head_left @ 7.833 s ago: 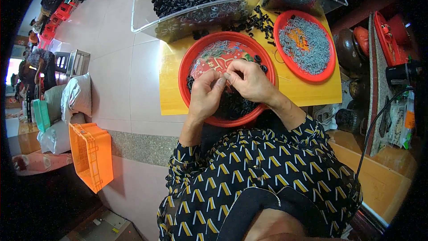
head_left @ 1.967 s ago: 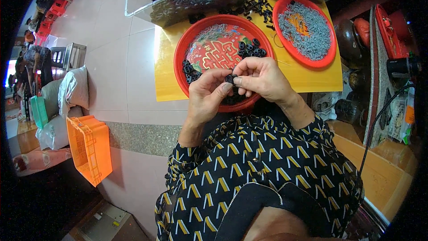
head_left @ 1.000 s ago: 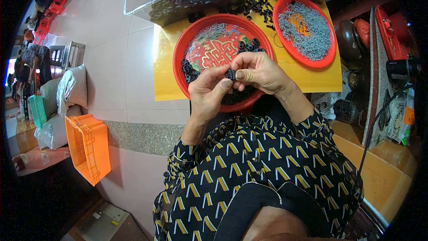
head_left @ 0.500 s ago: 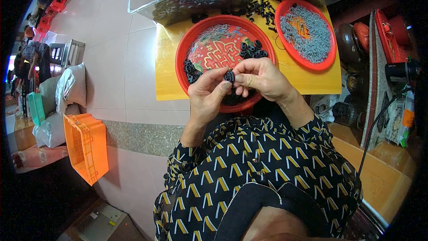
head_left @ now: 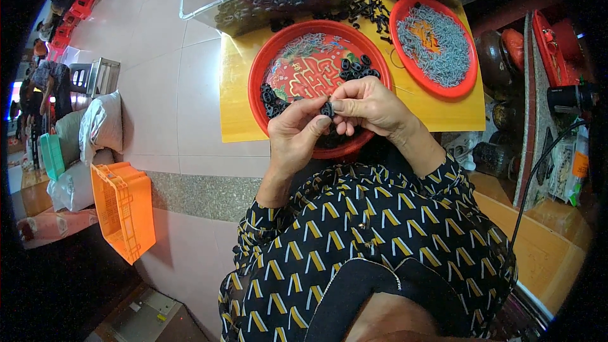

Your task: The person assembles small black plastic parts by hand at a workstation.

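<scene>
Between my two hands is a small black plastic part (head_left: 327,109), oval with holes, held over the near part of a red round tray (head_left: 256,57). My left hand (head_left: 296,128) pinches it from the left between thumb and fingers. From the right, the thumb and forefinger of my right hand (head_left: 370,109) close at its upper edge; whether they also hold a screw is too small to tell. Inside the tray lie silvery screws (head_left: 310,44) at the far side, and black parts like the held one in piles at the left (head_left: 271,100) and right (head_left: 358,69).
A second red tray (head_left: 468,82) full of silvery screws (head_left: 443,57) stands at the right on the yellow tabletop (head_left: 237,120). Behind are clear bins (head_left: 278,6) of black parts, with black pieces (head_left: 373,9) strewn before them. An orange crate (head_left: 136,209) sits on the floor at left.
Both hands stay together over the tray. My right thumb and forefinger have shifted slightly up on the black part; the part itself has barely moved.
</scene>
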